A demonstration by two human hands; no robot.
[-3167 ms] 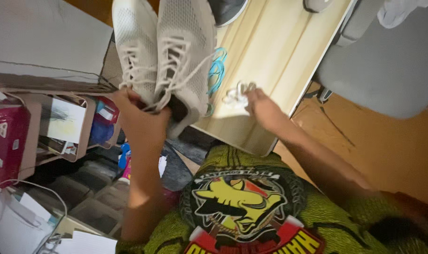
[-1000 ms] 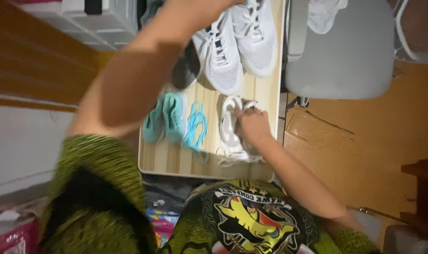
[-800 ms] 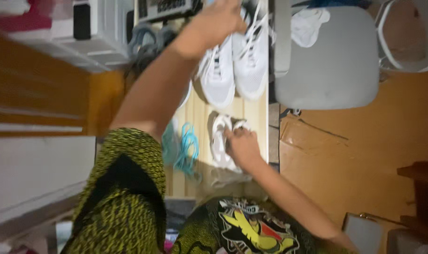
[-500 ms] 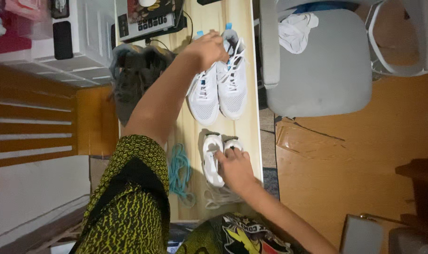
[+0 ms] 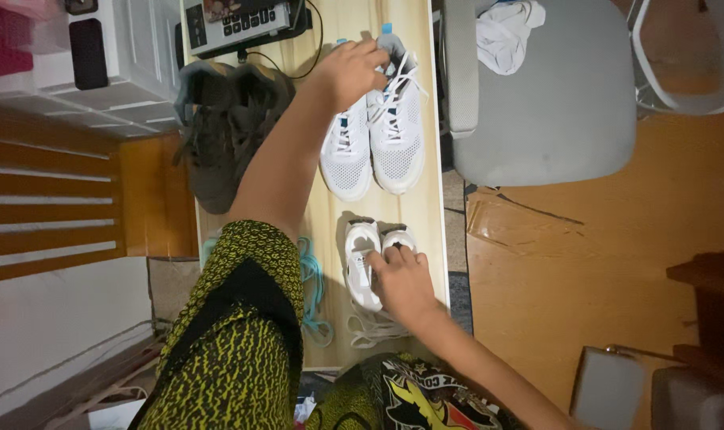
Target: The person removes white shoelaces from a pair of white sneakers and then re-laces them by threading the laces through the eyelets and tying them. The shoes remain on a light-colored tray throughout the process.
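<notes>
Wooden worktop (image 5: 330, 219). Dark shoes (image 5: 223, 131) at its left edge; large white sneakers (image 5: 374, 139) mid-worktop, heels gripped by left hand (image 5: 350, 72); small white shoes (image 5: 371, 259) near the right edge, pressed under right hand (image 5: 402, 283), fingers curled. Teal laces (image 5: 314, 279) are partly hidden by the sleeve.

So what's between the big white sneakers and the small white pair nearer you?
In the head view, only bare tabletop lies between the big white sneakers and the small white pair.

single head-worn view, steeply down from close above the wooden table (image 5: 330, 215)
</notes>
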